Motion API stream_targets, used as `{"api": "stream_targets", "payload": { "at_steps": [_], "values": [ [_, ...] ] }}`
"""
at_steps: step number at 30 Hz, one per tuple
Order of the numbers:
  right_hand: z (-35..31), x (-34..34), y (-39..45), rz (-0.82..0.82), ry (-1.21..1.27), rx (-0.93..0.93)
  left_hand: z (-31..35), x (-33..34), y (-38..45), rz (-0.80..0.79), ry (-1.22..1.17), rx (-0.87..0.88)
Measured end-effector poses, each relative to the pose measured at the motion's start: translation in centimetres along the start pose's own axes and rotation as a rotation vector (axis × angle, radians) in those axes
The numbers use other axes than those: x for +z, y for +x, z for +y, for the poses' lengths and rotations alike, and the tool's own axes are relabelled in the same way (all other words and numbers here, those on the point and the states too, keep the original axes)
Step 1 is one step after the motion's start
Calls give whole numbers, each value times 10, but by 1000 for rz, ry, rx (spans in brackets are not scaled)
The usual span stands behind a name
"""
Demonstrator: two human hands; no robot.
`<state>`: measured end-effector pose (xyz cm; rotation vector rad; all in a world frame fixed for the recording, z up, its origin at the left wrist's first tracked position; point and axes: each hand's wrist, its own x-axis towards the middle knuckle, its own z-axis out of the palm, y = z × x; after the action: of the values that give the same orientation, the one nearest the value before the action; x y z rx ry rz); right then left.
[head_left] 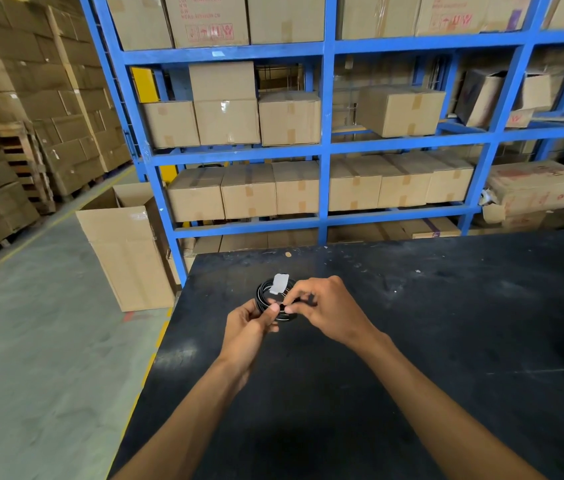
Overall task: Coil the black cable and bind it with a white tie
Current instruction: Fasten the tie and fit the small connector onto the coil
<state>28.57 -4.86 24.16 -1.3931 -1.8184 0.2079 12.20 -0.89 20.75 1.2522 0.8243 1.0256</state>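
The black cable [266,296] is already wound into a small coil and is held just above the bench [412,323], between the two hands. The left hand [249,327] grips the near side of the coil, thumb pressed on top, which keeps the loops stacked so they cannot spring apart. The right hand [329,306] is closed in a pinch at the same spot, thumb and forefinger meeting the left thumb; it appears to be working the white tie [279,284] around the bundle, though the exact contact is too small to confirm. The loose white end of the tie stands up beyond the fingertips, on the far side of the coil. Binding is judged to be in progress, not finished. The left edge of the bench lies near the left hand, so movement outward on that side is limited. To the right of the right hand the surface is open and offers ample working room.
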Motion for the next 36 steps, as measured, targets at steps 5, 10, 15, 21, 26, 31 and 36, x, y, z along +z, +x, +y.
{"api": "stream_targets", "payload": {
  "at_steps": [5,10,15,21,26,31,36],
  "values": [
    [-5,8,-4,68,80,55,1,-1,0,-10,-36,-27],
    [-12,14,-5,193,125,126,-1,-1,-3,-51,-78,-26],
    [-18,16,-6,269,46,115,0,1,-4,-44,-103,-13],
    [-22,17,-7,328,-63,92,0,3,-3,-45,-104,2],
    [-16,16,-4,320,137,257,-1,4,-5,-61,-142,-11],
    [-8,-1,-3,144,217,156,3,-1,-2,-101,-162,-57],
    [-3,-24,1,-161,132,10,5,-4,0,-148,-162,-81]
  ]
}}
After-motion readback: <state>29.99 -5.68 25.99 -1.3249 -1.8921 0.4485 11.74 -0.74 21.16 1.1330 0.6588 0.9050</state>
